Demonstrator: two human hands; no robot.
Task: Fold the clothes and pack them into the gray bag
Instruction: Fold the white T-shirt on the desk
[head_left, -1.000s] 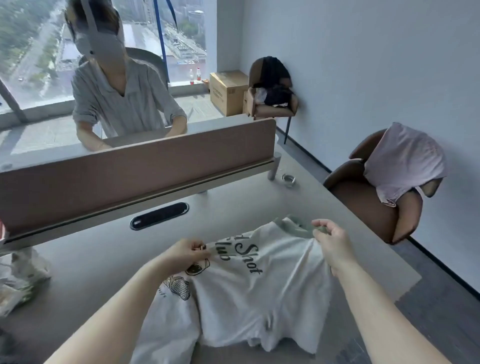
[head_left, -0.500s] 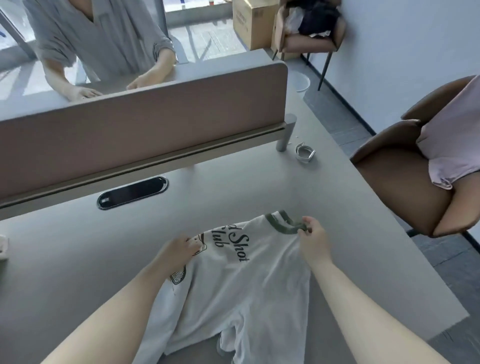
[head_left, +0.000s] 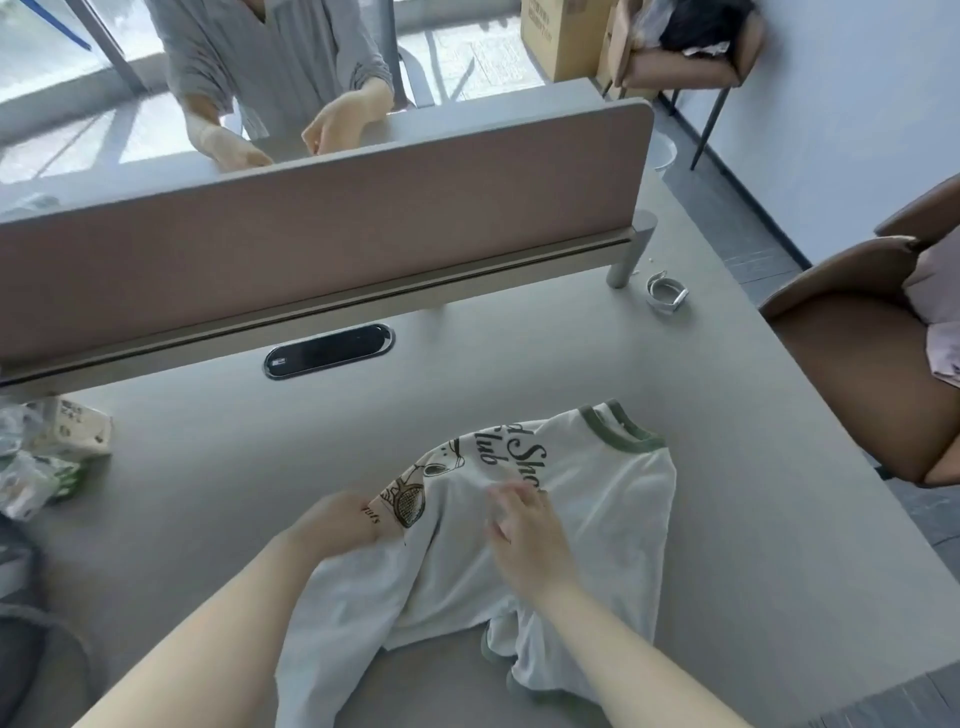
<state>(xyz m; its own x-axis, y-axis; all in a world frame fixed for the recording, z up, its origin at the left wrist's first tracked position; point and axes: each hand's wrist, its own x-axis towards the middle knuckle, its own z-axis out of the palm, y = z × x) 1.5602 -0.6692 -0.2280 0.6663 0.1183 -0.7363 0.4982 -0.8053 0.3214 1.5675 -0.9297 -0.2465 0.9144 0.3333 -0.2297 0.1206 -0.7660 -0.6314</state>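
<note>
A white T-shirt (head_left: 587, 499) with a green collar and dark printed lettering lies rumpled on the grey desk (head_left: 208, 493), collar toward the far right. My left hand (head_left: 340, 525) grips the shirt's left edge, and cloth drapes over its fingers. My right hand (head_left: 524, 535) rests on the middle of the shirt with its fingers stretched out and blurred. A dark grey fabric thing (head_left: 21, 597), perhaps the bag, shows partly at the left edge.
A brown divider panel (head_left: 322, 223) runs across the desk, and a person sits behind it. A cable port (head_left: 328, 357), a metal band (head_left: 666, 294), packets (head_left: 52, 447) at the left. A brown chair (head_left: 857, 364) with a pink garment (head_left: 940, 312) stands right.
My right hand has let go of the collar and moved down onto the middle of the shirt. My left hand has pulled the left side inward. The view has tilted down.
</note>
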